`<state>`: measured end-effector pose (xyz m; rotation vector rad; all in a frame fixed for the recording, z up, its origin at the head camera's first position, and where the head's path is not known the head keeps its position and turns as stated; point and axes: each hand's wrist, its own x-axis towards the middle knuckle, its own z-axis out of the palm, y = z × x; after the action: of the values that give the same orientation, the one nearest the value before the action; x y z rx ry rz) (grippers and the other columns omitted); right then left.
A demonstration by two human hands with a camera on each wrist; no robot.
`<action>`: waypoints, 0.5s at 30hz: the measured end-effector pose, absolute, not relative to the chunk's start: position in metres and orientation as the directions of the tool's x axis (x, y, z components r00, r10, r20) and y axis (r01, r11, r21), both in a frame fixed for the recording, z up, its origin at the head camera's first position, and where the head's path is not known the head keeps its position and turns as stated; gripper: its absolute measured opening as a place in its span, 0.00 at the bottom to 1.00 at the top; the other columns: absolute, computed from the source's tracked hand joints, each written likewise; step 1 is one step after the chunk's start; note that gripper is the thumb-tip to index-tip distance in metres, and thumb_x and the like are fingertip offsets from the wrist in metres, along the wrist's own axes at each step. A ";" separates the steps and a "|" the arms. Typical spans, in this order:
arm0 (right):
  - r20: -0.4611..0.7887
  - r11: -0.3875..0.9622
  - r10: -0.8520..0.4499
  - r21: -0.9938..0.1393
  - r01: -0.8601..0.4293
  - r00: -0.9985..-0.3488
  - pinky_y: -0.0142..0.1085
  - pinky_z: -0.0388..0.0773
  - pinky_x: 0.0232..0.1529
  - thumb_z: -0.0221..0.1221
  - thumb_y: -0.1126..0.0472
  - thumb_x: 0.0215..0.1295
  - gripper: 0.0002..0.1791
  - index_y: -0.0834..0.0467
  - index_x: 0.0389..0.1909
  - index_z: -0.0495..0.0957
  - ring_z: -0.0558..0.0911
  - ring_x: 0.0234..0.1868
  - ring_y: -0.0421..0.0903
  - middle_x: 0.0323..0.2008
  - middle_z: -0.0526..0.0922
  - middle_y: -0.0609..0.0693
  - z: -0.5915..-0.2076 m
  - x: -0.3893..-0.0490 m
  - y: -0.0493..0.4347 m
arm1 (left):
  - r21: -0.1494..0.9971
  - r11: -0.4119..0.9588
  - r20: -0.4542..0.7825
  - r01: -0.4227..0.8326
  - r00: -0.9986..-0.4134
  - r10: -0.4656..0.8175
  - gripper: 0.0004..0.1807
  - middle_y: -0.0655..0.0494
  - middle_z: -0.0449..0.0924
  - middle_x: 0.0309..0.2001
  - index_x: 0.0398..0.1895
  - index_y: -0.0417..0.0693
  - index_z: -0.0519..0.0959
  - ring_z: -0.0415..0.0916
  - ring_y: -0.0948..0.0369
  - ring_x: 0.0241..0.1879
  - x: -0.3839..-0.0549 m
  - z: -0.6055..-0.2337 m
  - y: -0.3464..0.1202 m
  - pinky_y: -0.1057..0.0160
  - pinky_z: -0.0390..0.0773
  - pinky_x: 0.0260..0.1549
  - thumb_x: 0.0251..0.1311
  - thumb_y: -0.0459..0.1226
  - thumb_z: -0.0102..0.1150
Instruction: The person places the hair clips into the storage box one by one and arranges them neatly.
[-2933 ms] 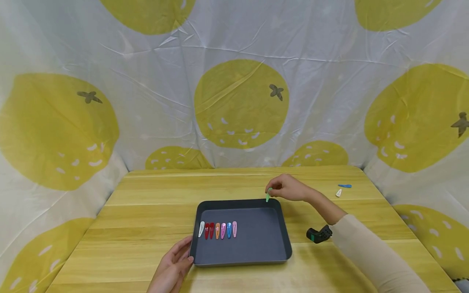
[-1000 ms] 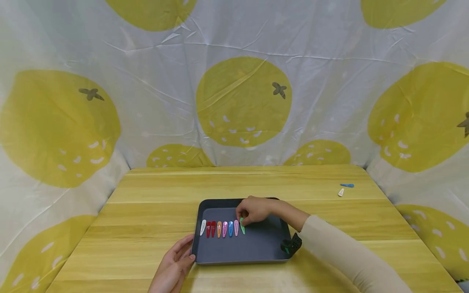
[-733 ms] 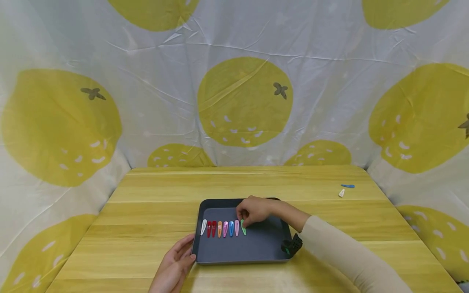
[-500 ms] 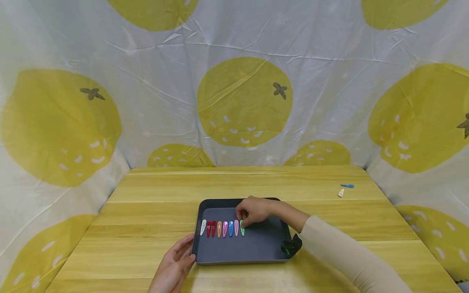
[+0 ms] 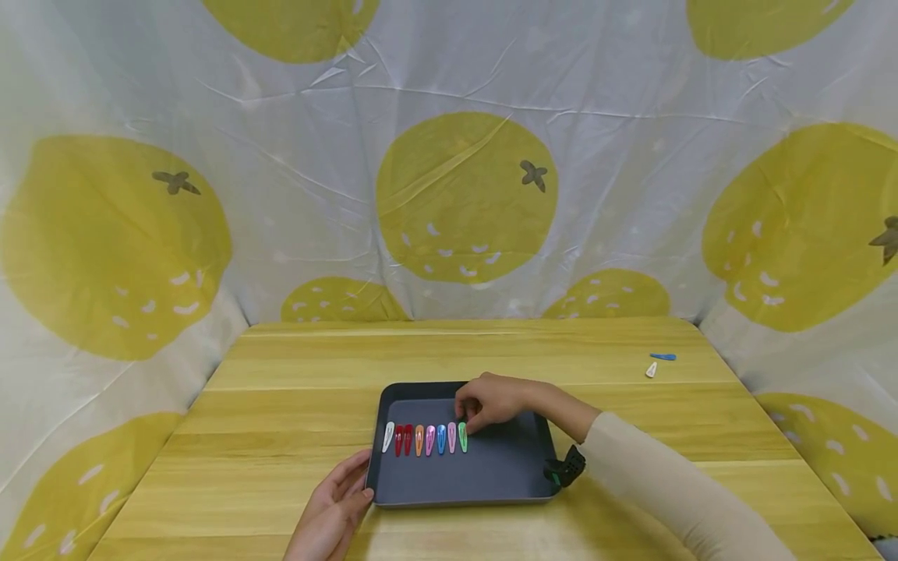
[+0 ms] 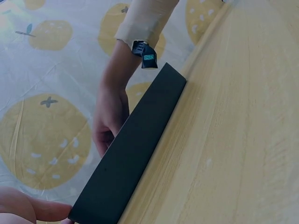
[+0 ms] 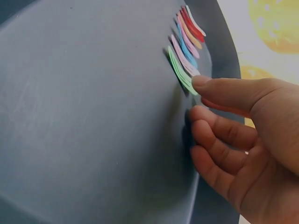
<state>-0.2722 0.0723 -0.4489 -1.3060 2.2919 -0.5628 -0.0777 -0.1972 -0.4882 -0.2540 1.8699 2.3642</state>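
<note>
A dark grey baking tray (image 5: 484,475) lies on the table with a row of snap hair clips in it. My left hand (image 5: 331,502) grips its left side near the front corner, thumb against the rim. At the right end of the row lies a green hair clip (image 5: 463,437), beside a light pink hair clip (image 5: 452,438). My right hand (image 5: 494,399) is over the tray, right behind the green clip. In the right wrist view, the thumb tip is at the end of the green clip (image 7: 180,72), and the other fingers are loosely bent, apart from the thumb.
Left along the row are blue, pink, orange and red clips and a white hair clip (image 5: 388,437). On the wooden table (image 5: 281,374) at the back right lie another blue hair clip (image 5: 662,357) and a white one. A lemon-print cloth (image 5: 316,210) surrounds the table.
My right hand has brought the green clip from above the tray's back rim into the row. The clip has straightened, and the fingers have now drawn slightly right. The left hand stays put.
</note>
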 end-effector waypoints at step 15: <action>-0.114 0.432 -0.879 -0.601 -0.672 -0.463 0.33 0.81 0.37 0.67 0.62 0.69 0.10 0.61 0.48 0.83 0.80 0.34 0.37 0.33 0.81 0.40 -0.427 -0.279 0.100 | 0.954 -0.219 -0.214 -0.205 -0.977 -0.018 0.36 0.22 0.50 0.74 0.77 0.23 0.48 0.48 0.34 0.75 -0.078 -0.488 -0.197 0.55 0.70 0.67 0.65 0.13 0.40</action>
<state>-0.2786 0.0998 -0.4267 -1.3152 2.2779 -0.6806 -0.0785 -0.1973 -0.4881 -0.2714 1.8823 2.3478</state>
